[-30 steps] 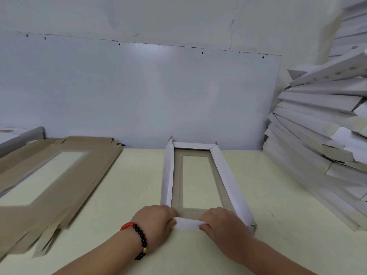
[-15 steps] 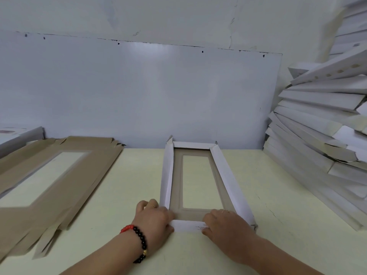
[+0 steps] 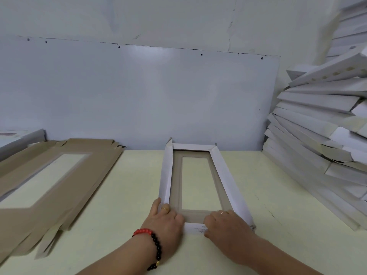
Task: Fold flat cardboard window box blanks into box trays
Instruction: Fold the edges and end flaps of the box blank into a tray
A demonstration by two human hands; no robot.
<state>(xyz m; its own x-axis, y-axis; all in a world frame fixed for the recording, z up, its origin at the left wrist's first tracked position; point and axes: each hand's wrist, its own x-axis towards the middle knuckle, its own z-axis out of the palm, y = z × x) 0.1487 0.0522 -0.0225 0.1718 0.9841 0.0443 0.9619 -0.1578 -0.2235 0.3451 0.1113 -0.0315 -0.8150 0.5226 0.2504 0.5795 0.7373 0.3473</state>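
Observation:
A window box tray (image 3: pixel 224 175), white outside and brown inside, lies lengthwise in the middle of the pale yellow table (image 3: pixel 129 195). Its long side walls and far end wall stand up around the window. My left hand (image 3: pixel 164 221), with a red and black bead bracelet on the wrist, grips the near left corner: fingers along the outside of the left wall, thumb at the inner side. My right hand (image 3: pixel 226 225) curls over the near end wall at the right corner, thumb on its printed outer face.
A stack of flat brown blanks (image 3: pixel 95 175) lies on the left of the table. A leaning pile of folded white trays (image 3: pixel 317 135) fills the right side. A white panel (image 3: pixel 139 96) stands against the wall behind. A white box edge (image 3: pixel 19 137) shows far left.
The near end flap has come up from lying folded inward to standing as a wall. My left fingers have stretched forward along the left wall, and my right hand has shifted toward the right corner.

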